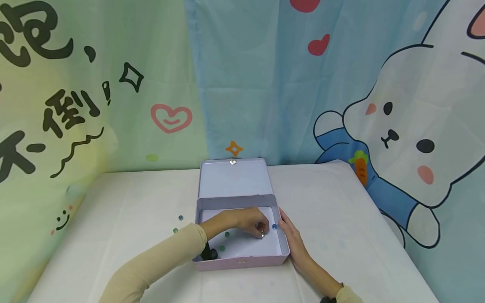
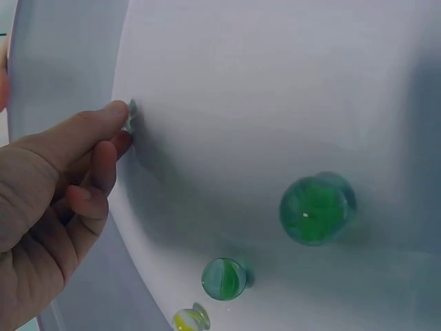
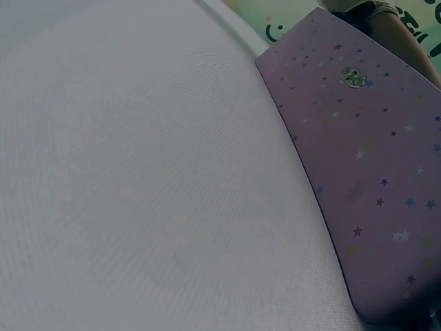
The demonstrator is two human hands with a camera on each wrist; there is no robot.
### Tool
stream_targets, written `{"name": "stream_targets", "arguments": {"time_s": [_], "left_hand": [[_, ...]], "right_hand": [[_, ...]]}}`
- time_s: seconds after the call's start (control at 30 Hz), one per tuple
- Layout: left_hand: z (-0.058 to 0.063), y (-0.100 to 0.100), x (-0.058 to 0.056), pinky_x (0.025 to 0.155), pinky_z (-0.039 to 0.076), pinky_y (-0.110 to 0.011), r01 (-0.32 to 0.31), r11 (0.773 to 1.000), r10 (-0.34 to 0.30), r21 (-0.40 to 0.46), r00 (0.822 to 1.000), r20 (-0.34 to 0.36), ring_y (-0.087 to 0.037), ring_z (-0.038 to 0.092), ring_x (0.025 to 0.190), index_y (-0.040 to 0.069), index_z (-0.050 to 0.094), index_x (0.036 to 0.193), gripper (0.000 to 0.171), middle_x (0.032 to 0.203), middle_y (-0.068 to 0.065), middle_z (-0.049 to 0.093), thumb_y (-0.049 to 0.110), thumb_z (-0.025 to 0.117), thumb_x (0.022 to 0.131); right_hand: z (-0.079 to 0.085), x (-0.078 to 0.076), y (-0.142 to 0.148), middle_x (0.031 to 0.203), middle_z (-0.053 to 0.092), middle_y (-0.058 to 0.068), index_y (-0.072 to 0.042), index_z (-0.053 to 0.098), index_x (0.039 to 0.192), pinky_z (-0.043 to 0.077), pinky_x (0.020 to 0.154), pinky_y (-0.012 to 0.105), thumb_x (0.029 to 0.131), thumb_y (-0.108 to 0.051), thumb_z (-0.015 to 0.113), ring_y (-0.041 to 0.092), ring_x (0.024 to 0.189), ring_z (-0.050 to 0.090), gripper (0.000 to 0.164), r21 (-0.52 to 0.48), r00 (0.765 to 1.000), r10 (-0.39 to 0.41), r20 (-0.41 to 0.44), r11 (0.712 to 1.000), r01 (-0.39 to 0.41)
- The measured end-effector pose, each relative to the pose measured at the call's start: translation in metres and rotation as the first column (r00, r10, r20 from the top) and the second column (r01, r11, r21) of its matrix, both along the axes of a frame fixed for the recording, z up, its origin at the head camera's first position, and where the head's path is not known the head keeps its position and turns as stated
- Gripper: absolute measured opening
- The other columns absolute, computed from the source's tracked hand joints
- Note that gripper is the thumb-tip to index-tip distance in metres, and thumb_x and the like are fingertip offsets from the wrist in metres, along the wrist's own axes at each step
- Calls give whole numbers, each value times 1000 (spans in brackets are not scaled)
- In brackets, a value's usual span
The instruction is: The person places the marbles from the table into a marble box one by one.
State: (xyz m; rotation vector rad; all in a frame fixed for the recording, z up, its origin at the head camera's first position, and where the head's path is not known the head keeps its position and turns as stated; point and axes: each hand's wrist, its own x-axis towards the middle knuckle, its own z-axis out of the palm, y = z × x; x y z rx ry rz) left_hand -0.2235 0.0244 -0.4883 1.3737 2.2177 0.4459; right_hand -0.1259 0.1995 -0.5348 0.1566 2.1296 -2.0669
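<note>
A lilac box (image 1: 242, 262) with a raised lid (image 1: 235, 179) holds several glass marbles. My left hand (image 1: 248, 221) reaches inside and pinches a clear marble (image 2: 131, 116) between thumb and fingertip, low over the box floor near the right wall. Behind that hand lie a green marble (image 2: 315, 210), a clear marble with a green swirl (image 2: 224, 279) and a yellow-and-white one (image 2: 187, 319). By the right wall a blue marble (image 1: 274, 226) shows. My right hand (image 1: 294, 240) rests along the outer right side of the box, its fingers extended; it is outside the right wrist view.
Left of the box, a blue marble (image 1: 180, 217) and a green marble (image 1: 175, 230) lie on the white tablecloth (image 1: 151, 202). The box front carries small stars and a metal clasp (image 3: 353, 76). A printed curtain (image 1: 242, 84) hangs behind the table.
</note>
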Motion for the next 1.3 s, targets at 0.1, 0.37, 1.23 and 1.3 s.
{"name": "stream_targets", "arguments": {"time_s": [0.1, 0.37, 1.23, 1.3], "left_hand": [[0, -2, 0, 64, 43, -10, -5, 1000, 5, 0, 1000, 6, 1, 51, 70, 14, 72, 96, 11, 81, 9, 64, 18, 74, 86], [15, -13, -2, 69, 45, -11, -12, 997, 10, 70, 1000, 26, -5, 55, 78, 7, 68, 110, 26, 92, -1, 69, 15, 73, 87], [72, -164, 3, 57, 44, -20, -440, 802, 414, 404, 897, 153, -9, 52, 63, 21, 69, 111, 20, 92, 3, 66, 26, 67, 92], [69, -173, 5, 55, 43, -20, -464, 791, 435, 399, 885, 167, -9, 52, 62, 22, 69, 110, 19, 89, 1, 66, 26, 67, 92]], "right_hand": [[0, 0, -1, 164, 14, 3, -26, 23, 155, 3, 118, 62, 103, -36, 36, 31, 152, 6, 55, -4, 1000, 1, -4, 1000, -1], [0, 1, -4, 164, 13, 4, -26, 22, 155, 3, 118, 63, 102, -38, 37, 33, 152, 6, 56, 5, 1000, 10, -1, 1000, -10], [-2, -1, -3, 164, 14, 4, -24, 21, 155, 2, 119, 60, 102, -39, 37, 31, 152, 5, 57, 32, 1000, -13, 2, 999, 12], [-2, -1, -3, 164, 14, 3, -24, 21, 155, 1, 119, 59, 102, -39, 37, 31, 152, 4, 57, 39, 1000, -17, 5, 999, 17]]}}
